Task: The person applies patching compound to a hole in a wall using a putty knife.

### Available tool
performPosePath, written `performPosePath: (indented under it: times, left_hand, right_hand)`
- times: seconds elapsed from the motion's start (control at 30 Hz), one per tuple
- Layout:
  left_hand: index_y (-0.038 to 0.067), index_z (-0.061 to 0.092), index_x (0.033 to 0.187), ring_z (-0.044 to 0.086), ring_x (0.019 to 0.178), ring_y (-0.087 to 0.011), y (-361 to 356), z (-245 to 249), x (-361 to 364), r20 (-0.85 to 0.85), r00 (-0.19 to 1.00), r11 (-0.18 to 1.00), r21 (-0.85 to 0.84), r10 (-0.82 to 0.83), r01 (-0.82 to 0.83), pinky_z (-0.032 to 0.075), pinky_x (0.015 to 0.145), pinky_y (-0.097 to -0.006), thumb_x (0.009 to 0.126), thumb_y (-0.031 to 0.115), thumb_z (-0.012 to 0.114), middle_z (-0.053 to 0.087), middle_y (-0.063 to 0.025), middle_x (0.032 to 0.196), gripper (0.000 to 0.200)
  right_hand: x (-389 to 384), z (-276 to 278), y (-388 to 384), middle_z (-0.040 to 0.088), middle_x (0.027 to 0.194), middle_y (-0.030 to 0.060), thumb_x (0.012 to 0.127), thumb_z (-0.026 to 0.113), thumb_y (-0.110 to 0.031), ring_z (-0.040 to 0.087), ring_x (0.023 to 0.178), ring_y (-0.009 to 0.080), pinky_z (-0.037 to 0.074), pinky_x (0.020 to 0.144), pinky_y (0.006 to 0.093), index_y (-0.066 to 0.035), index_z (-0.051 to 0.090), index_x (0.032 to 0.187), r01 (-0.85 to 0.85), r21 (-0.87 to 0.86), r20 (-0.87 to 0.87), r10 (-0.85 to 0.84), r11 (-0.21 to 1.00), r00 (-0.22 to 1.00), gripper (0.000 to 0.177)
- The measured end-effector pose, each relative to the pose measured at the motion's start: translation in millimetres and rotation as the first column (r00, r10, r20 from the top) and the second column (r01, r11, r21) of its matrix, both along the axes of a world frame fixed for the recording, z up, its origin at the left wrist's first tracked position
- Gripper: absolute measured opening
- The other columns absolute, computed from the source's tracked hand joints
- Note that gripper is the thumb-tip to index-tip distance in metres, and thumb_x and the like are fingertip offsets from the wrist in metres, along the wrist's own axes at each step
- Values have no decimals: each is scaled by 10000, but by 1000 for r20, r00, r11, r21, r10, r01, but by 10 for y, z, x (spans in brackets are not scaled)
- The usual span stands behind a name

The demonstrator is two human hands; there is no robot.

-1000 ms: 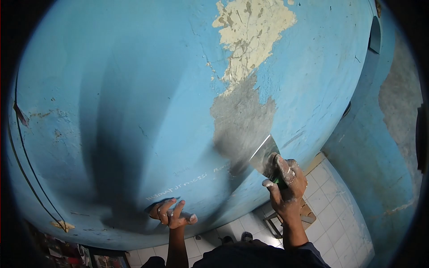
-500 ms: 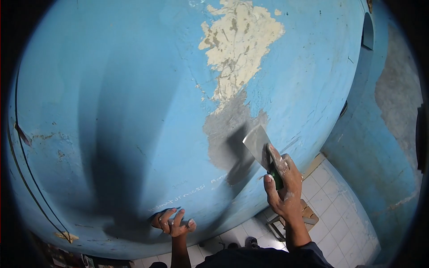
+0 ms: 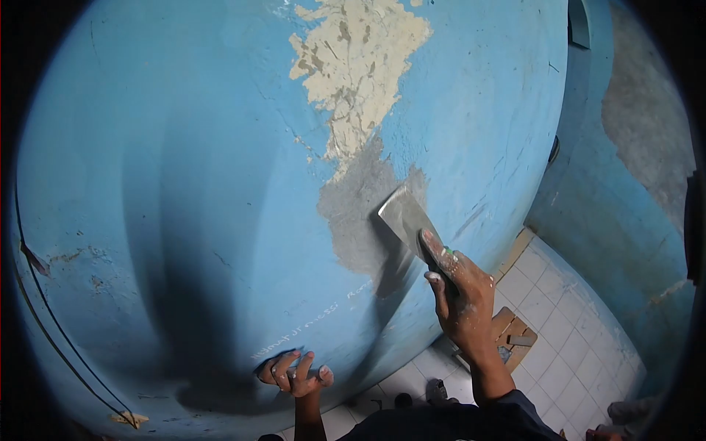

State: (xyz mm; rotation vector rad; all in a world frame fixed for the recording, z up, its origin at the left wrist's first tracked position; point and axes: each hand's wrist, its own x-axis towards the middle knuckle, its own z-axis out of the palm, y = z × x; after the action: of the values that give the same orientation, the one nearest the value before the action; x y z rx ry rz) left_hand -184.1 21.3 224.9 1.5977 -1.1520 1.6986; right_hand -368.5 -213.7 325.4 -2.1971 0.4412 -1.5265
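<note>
Low on the blue wall (image 3: pixel 184 184) the left hand (image 3: pixel 294 373) rests with bent fingers (image 3: pixel 283 366) touching the paint; whether it holds anything I cannot tell. Further right, the step in hand looks like skimming filler over a peeled area; a grey patch (image 3: pixel 360 213) of smoothed filler lies directly under the bare cream patch (image 3: pixel 353 66), which is rough, flaked and not yet covered. The putty knife (image 3: pixel 403 214) lies with its broad steel blade flat on the grey patch's right edge; the right hand (image 3: pixel 460 301), dusted white, has its fingers wrapped tight round the green handle, forefinger laid along the blade. The next stroke seems to call for firm, even pressure, drawn up towards the cream patch; a wooden stool (image 3: pixel 515 334) stands on the tiled floor (image 3: pixel 573 309) below.
</note>
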Motion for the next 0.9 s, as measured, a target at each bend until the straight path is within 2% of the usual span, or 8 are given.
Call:
performPosePath:
  times: [0.1,0.17,0.33,0.43,0.5,0.6,0.77,0.9]
  left_hand:
    - [185,667,818,486,871,-214,-3,16,53,6,999,999,-12,-42,42,355,813,-404,839,403,508,567,-13,903,270]
    - [112,628,853,479,879,-267,-16,71,13,36,999,999,40,-17,16,360,801,-441,868,341,507,569,-78,911,260]
    - [116,629,852,474,882,-260,-22,48,54,34,999,999,28,-22,21,352,805,-445,869,332,501,568,-68,917,251]
    - [120,629,851,472,885,-251,-30,42,75,34,999,999,34,-22,21,350,804,-445,872,329,496,567,-61,919,249]
    - [121,629,851,472,886,-246,-16,41,67,42,999,999,40,-28,26,349,804,-443,875,327,493,565,-59,921,248]
    - [123,633,853,476,893,-242,0,46,85,42,999,999,31,-27,26,349,804,-441,881,335,495,566,-57,926,254]
    - [126,645,856,484,902,-243,27,5,88,33,998,998,30,-50,49,350,808,-443,888,341,495,576,-61,928,264]
    - [127,649,852,483,904,-247,-2,19,93,32,997,998,15,-67,66,353,811,-443,885,336,501,578,-63,926,258]
  right_hand:
    - [2,31,45,555,712,71,843,721,-157,509,531,226,422,484,351,-250,542,1392,26,37,-46,-24,999,999,585]
    - [25,28,28,578,730,75,848,718,-160,525,535,226,433,488,348,-254,534,1399,35,10,-29,-35,999,999,588]
    - [23,56,72,630,776,90,862,710,-168,575,554,229,464,497,345,-272,503,1419,46,4,-63,-46,999,997,603]
    - [52,54,62,626,764,88,870,703,-188,570,549,248,470,502,355,-284,481,1432,38,4,0,-38,999,999,612]
    - [38,200,100,627,761,93,875,697,-185,581,562,271,474,513,360,-282,468,1440,38,50,-82,-33,998,996,616]
    - [-28,117,112,614,746,96,886,681,-158,571,560,285,468,521,365,-277,455,1449,17,80,-141,-6,997,990,619]
    - [-9,197,136,616,742,89,867,699,-171,570,556,277,469,516,373,-301,448,1453,32,67,-93,-26,997,995,650]
    - [-4,205,166,648,783,92,854,713,-188,592,573,269,481,521,371,-317,437,1458,30,64,-137,-21,997,990,676]
